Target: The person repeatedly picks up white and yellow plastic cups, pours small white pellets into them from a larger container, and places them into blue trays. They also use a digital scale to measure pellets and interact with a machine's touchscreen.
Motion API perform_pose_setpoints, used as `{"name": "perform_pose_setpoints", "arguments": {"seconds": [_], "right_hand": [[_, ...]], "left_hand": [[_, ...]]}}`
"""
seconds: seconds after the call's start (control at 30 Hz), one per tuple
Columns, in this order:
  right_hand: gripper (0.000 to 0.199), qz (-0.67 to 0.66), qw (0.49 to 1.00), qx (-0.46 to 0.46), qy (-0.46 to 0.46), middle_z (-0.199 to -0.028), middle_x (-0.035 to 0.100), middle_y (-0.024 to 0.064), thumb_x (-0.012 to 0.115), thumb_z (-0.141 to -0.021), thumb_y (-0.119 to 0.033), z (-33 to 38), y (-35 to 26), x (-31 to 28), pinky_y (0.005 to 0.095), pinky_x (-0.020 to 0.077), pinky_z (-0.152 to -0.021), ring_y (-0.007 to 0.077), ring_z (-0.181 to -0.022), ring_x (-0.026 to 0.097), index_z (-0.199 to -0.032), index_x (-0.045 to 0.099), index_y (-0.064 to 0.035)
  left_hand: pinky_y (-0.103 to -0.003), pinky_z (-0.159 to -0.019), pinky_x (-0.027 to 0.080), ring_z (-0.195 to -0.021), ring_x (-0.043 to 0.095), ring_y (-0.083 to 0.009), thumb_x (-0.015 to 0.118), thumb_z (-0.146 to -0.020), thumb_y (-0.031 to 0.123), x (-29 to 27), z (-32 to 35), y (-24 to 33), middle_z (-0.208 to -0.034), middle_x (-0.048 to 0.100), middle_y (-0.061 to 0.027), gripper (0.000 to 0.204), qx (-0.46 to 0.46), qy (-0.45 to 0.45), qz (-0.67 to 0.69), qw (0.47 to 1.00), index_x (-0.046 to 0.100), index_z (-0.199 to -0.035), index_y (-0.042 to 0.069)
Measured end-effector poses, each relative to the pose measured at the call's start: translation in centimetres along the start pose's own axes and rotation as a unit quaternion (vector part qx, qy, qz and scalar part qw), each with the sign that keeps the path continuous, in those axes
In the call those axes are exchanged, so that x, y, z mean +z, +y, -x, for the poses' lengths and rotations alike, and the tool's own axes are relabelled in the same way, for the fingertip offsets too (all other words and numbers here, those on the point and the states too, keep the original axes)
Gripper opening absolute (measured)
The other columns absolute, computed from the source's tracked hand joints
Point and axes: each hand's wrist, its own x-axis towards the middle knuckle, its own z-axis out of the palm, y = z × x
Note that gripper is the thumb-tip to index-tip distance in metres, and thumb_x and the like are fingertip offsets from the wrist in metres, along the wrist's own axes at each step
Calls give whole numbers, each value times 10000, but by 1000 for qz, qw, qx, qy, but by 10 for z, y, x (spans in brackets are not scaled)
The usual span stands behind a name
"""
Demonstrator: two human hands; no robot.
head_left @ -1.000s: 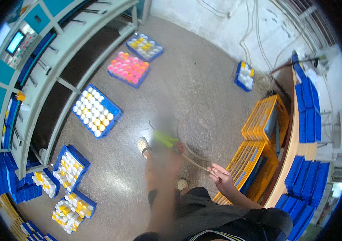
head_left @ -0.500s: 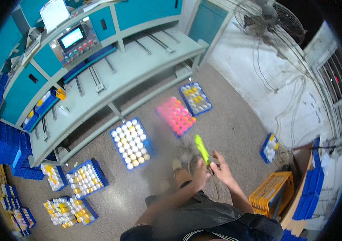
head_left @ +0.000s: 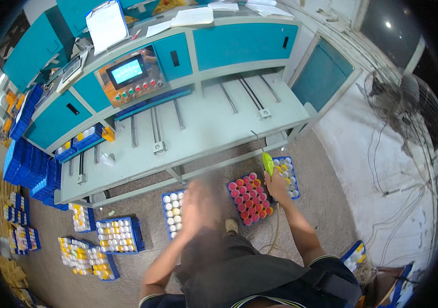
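My right hand (head_left: 278,186) grips a yellow-green air blow gun (head_left: 267,163) with a thin, bent metal nozzle that points toward the bench. A pale hose (head_left: 276,228) hangs from it toward the floor. Beside that hand, round red-topped pieces (head_left: 249,199) fill a blue crate on the floor. White and yellow round pieces (head_left: 286,174) sit in another blue crate, partly behind the hand. My left hand (head_left: 201,205) is smeared by motion, so its fingers cannot be made out; it hovers in front of a crate of white round pieces (head_left: 174,210), covering part of it.
A long pale bench (head_left: 198,133) with rails and teal panels stands ahead, carrying a control panel (head_left: 129,74). More filled blue crates (head_left: 139,236) lie on the floor at left, near stacked blue crates (head_left: 26,164). A caged fan (head_left: 406,100) is by the right wall.
My hands were together at the blow gun and have parted. The right has carried it forward beside the red-topped pieces; the left has swung left. The view has shifted toward the bench.
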Motion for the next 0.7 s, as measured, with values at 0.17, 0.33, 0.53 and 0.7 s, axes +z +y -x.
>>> {"name": "perform_pose_setpoints", "arguments": {"seconds": [0.17, 0.33, 0.53, 0.7], "right_hand": [[325, -100, 993, 37, -57, -793, 704, 128, 608, -945, -293, -87, -23, -8, 424, 544, -618, 259, -689, 694, -1002, 570, 24], [262, -45, 992, 36, -109, -793, 690, 105, 640, -927, -262, -182, -52, -7, 343, 522, -610, 216, -728, 686, -999, 643, -10], [237, -122, 984, 20, -130, -849, 688, 78, 599, -954, -212, -290, -102, 8, 307, 481, -537, 146, -655, 615, -1077, 628, -12], [290, -120, 967, -20, -224, -882, 688, 59, 601, -963, -213, -299, -136, 26, 268, 461, -441, 113, -627, 595, -1147, 615, 11]], "left_hand": [[-505, -1063, 380, -1283, 460, -398, 716, -812, 246, -51, -77, -26, -1310, 518, -189, 574, 123, -13, -48, 991, 550, -1322, 41], [-560, -1149, 260, -1311, 451, -395, 671, -772, 342, -34, -161, -75, -1262, 575, -151, 492, 316, -110, -131, 933, 658, -1190, 83], [-522, -1132, 298, -1266, 503, -287, 643, -802, 256, -8, -248, -106, -1278, 597, -133, 344, 295, -96, 64, 948, 715, -1064, 45], [-574, -1086, 324, -1265, 513, -299, 632, -799, 241, -4, -281, -116, -1259, 619, -100, 305, 282, -53, 103, 952, 714, -1042, 75]]}}
